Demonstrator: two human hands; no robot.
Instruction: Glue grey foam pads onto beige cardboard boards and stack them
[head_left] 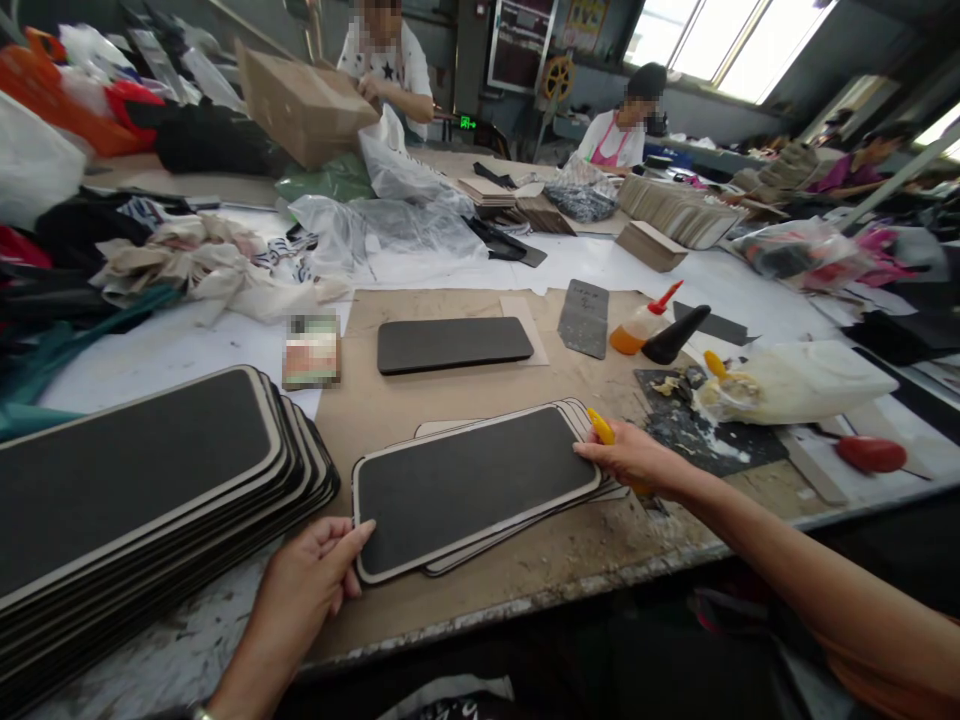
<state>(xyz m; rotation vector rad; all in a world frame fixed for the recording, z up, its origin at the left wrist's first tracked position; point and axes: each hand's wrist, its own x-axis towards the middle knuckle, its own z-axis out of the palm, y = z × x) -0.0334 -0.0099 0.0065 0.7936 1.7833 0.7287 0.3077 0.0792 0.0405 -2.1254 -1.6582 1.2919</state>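
A dark rounded panel with a pale border (472, 485) lies on top of a small stack of like panels near the table's front edge. My left hand (307, 585) rests against its near-left corner, fingers loosely curled on the edge. My right hand (637, 458) touches its far-right corner and is closed on a yellow-handled tool (601, 427). A tall stack of the same bordered panels (142, 480) sits at the left.
A plain dark panel (454, 343) lies further back on brown paper. An orange glue bottle (641, 322), a black cone nozzle (675, 335), a white glue jug (802, 380) and a red tool (870, 453) lie to the right. Fabric, plastic bags and other workers sit beyond.
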